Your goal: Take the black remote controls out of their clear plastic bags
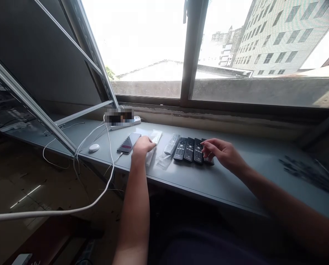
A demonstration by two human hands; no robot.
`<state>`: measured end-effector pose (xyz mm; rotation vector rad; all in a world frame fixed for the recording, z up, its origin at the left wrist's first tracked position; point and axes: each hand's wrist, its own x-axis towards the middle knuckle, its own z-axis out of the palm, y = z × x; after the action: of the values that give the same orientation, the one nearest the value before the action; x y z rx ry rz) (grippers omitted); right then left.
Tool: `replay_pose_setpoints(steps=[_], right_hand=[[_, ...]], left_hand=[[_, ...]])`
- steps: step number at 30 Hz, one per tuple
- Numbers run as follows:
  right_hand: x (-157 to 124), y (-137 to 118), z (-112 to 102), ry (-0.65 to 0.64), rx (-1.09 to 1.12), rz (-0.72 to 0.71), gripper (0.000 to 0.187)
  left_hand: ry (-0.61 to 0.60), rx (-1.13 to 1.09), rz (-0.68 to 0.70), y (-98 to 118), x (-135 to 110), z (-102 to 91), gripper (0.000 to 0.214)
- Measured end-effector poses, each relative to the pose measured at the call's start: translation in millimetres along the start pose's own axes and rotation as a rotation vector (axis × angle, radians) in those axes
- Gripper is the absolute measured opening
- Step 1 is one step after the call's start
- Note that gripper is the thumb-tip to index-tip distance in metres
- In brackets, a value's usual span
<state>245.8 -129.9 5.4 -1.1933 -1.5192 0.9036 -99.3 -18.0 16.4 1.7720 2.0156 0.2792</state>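
Note:
Several black remote controls lie side by side on the grey table, buttons up. Over the rightmost one hovers my right hand, its fingers loosely curled and a little apart, partly hiding that remote; I see nothing held in it. Left of the row lies one remote in a clear plastic bag. My left hand is closed at a stack of clear plastic bags, the thumb toward the right; most of its fingers are hidden. Just left of that hand lies a phone with a cable plugged in.
White cables hang across the left front of the table. A round white object and a power strip lie further left and back. A metal frame slants over the left side. A window stands behind the table.

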Motion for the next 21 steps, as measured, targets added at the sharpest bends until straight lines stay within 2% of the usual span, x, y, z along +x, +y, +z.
replay_pose_setpoints(steps=[13, 17, 21], right_hand=[[-1.3, -2.9, -0.5, -0.006, -0.016, -0.005, 0.061], [-1.1, -0.9, -1.1, -0.01, -0.02, -0.012, 0.06], [-0.7, 1.8, -1.7, -0.015, -0.019, -0.015, 0.059]], left_hand=[[-0.004, -0.042, -0.014, -6.2, 6.9, 1.2, 0.014], [-0.023, -0.021, -0.001, -7.8, 9.0, 3.2, 0.017], [0.031, -0.017, 0.015, -11.5, 10.3, 3.7, 0.031]])
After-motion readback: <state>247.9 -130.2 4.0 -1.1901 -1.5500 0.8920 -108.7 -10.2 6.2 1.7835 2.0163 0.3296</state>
